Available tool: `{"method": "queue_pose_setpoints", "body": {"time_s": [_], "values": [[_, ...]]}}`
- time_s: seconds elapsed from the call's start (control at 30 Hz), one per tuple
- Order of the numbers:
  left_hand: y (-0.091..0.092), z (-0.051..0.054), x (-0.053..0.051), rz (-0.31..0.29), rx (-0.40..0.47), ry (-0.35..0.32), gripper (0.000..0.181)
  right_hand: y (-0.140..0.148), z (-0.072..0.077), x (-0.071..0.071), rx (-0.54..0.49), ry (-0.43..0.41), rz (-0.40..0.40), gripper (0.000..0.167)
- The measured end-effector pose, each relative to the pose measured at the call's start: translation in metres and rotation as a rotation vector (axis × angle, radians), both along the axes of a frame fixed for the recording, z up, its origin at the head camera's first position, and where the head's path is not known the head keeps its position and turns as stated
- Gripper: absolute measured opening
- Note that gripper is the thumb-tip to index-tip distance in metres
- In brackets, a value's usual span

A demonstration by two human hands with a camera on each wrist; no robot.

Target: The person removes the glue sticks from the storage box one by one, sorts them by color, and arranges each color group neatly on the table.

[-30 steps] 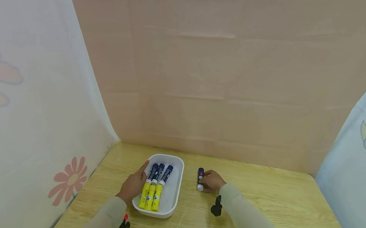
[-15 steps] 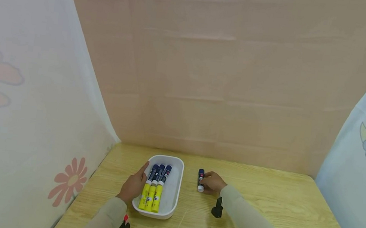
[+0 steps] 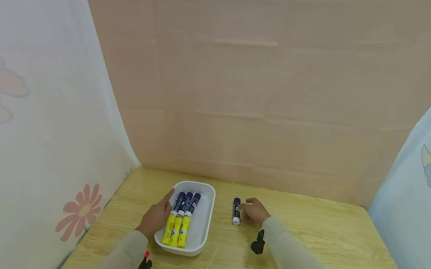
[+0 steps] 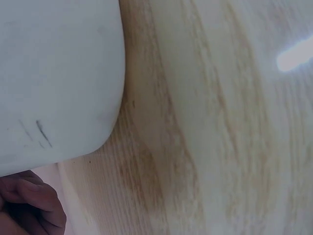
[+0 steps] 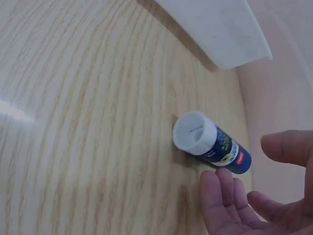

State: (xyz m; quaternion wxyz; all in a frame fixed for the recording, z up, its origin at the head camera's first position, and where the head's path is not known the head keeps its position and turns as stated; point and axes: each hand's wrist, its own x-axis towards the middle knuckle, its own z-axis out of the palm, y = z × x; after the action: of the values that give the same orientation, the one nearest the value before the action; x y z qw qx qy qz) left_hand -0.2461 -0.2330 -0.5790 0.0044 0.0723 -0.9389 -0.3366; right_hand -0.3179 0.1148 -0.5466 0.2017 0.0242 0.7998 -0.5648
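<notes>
In the head view, my left hand holds the left side of a white plastic tray. The left wrist view shows curled fingers against the tray's outer wall. Inside the tray lie dark blue glue sticks in a far row and yellow tubes in a near row. To the right of the tray, a single blue glue stick with a white end lies on the table. My right hand is just right of it, thumb and fingers spread apart, as the right wrist view shows; its fingertips are close beside the stick.
A wood-grain table carries everything. Behind it hangs a plain tan cloth. White printed cloths border the left and right sides. Inside the tray, a bare strip runs along its right side.
My right hand has opened its fingers and drawn slightly right, away from the blue glue stick, which stays lying on the table. My left hand stays at the tray.
</notes>
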Motion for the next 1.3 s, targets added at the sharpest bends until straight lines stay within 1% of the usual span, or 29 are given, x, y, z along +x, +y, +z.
{"method": "queue_pose_setpoints", "body": {"time_s": [0.1,0.23,0.4,0.63,0.83,0.97,1.1,1.3], "values": [[0.0,0.001,0.0,-0.006,0.006,-0.001,0.053,-0.001,0.003,0.0,-0.002,0.028,-0.01,0.061],[0.001,0.0,0.0,-0.007,0.0,-0.009,0.053,-0.005,0.014,0.004,-0.037,0.05,0.017,0.058],[0.001,0.0,0.002,0.004,0.005,-0.018,0.053,-0.012,0.025,0.008,-0.067,0.037,0.038,0.056],[0.001,0.001,0.003,0.02,0.02,-0.023,0.054,-0.019,0.032,0.004,-0.117,0.039,0.054,0.058],[0.002,0.003,0.001,0.023,0.026,-0.029,0.053,-0.027,0.039,-0.001,-0.176,0.053,0.078,0.056],[0.001,0.002,0.0,0.02,0.024,-0.031,0.053,-0.037,0.044,-0.003,-0.225,0.043,0.114,0.055],[-0.001,0.001,-0.001,0.014,0.019,-0.024,0.053,-0.047,0.047,-0.005,-0.265,0.024,0.127,0.056],[0.0,0.003,0.002,0.007,0.031,-0.016,0.053,-0.06,0.049,-0.003,-0.356,0.003,0.146,0.056]]}}
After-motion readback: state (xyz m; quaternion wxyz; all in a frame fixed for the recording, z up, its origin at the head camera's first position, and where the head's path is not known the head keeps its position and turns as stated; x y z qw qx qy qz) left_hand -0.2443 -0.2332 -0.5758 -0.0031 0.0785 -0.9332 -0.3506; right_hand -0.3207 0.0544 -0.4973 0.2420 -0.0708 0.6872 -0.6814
